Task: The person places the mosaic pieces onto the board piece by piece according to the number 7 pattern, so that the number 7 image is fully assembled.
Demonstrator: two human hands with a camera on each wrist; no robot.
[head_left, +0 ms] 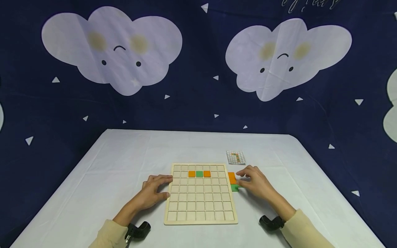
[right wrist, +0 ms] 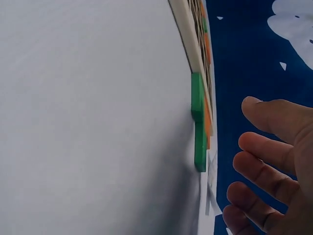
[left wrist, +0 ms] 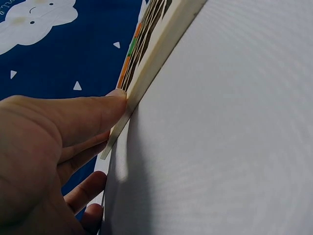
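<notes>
My left hand rests against the left edge of a pale wooden grid board, its thumb and fingertips right at the rim. In the left wrist view the thumb meets the board's side. Three tiles sit in one row near the board's far side: an orange tile, a green tile and another orange tile. Off the right edge, my right hand hovers with fingers loosely bent, holding nothing. Beside it lie loose orange tiles and green tiles, partly hidden by the fingers in the head view.
A small printed card with a coloured grid pattern lies beyond the board's far right corner. White cloth covers the table. A dark blue backdrop with clouds hangs behind it. Black wrist cameras sit at both sleeves.
</notes>
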